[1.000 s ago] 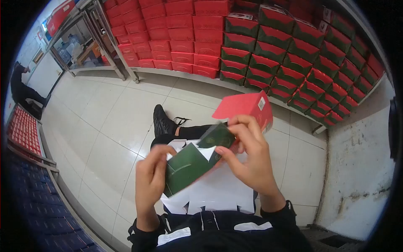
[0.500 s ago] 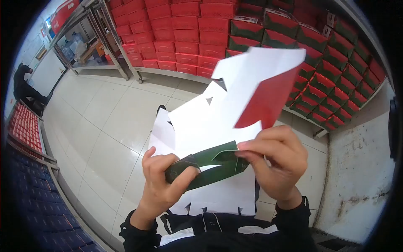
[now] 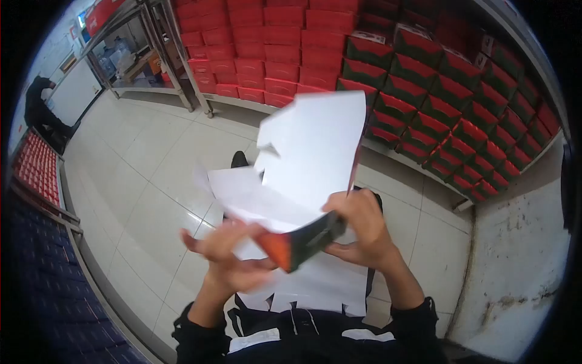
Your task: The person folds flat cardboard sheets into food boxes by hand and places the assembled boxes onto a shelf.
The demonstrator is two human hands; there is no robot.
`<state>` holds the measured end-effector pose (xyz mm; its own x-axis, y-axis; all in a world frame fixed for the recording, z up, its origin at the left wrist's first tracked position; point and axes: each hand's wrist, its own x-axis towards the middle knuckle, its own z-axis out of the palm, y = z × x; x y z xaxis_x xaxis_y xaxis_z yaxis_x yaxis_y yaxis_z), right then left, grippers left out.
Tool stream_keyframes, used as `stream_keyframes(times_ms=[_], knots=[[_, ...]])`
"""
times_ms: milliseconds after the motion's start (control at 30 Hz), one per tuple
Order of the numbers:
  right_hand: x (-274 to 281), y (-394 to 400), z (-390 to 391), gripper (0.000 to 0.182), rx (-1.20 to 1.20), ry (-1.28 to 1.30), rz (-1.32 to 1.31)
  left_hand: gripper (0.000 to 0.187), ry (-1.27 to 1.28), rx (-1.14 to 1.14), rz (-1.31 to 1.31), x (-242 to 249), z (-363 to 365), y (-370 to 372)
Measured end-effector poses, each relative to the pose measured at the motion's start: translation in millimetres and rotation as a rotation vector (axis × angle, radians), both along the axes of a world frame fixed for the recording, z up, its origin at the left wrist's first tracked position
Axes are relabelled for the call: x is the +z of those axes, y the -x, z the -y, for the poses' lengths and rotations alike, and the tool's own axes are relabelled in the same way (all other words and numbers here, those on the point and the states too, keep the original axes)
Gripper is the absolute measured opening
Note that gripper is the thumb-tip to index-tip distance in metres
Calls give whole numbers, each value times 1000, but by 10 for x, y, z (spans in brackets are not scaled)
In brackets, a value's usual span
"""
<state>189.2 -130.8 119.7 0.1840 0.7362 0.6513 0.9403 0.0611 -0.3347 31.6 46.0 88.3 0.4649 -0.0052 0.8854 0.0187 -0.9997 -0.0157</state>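
Red boxes (image 3: 282, 53) and green-and-red boxes (image 3: 415, 91) are stacked side by side on a metal rack (image 3: 242, 104). Pale floor tiles (image 3: 127, 182) lie below. The right-hand wall (image 3: 524, 261) bears dark stains. At far left, a person (image 3: 41, 109) in dark clothing is beyond red packs (image 3: 36, 161); dark blue items (image 3: 45, 291) nearer, possibly boxes, are poorly lit.

Held carton (image 3: 316, 142): thin paperboard, its white face smooth and matt; printed green face blurred, finish unclear
Lap sheets (image 3: 324, 288): smooth white paperboard with a faint sheen
Floor (image 3: 136, 206): glossy pale tiles, smooth, catching light
Far boxes (image 3: 282, 56): printed card, slightly shiny
Far left rack (image 3: 181, 88): bare metal with a dull shine
Rack bottles (image 3: 121, 46): clear, smooth plastic
Right wall (image 3: 518, 267): rough, stained, matt
Sleeves (image 3: 203, 321): matt dark cloth
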Motion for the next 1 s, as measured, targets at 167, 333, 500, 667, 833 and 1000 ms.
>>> stream_keyframes(times_ms=[167, 333, 500, 667, 833, 1000], knots=[[-449, -424, 103, 70, 335, -125, -730, 121, 747, -338, 187, -353, -571, -63], [-713, -492, -43, 74, 248, -309, -1188, 84, 1107, -654, -50, -234, -602, 5], [-43, -154, -55, 54, -409, -289, -208, 14, 502, -653, -585, -9, -314, -216], [72, -30, -12, 26, 67, 54, -476, 9, 549, -504, -667, 203, -29, -343], [-6, -9, 73, 19, 146, -52, -714, 10, 990, -468, -764, 154, -169, -328], [-20, 188, 80, 21, -178, 3, -247, 14, 906, -442, -1054, 245, 5, -428]])
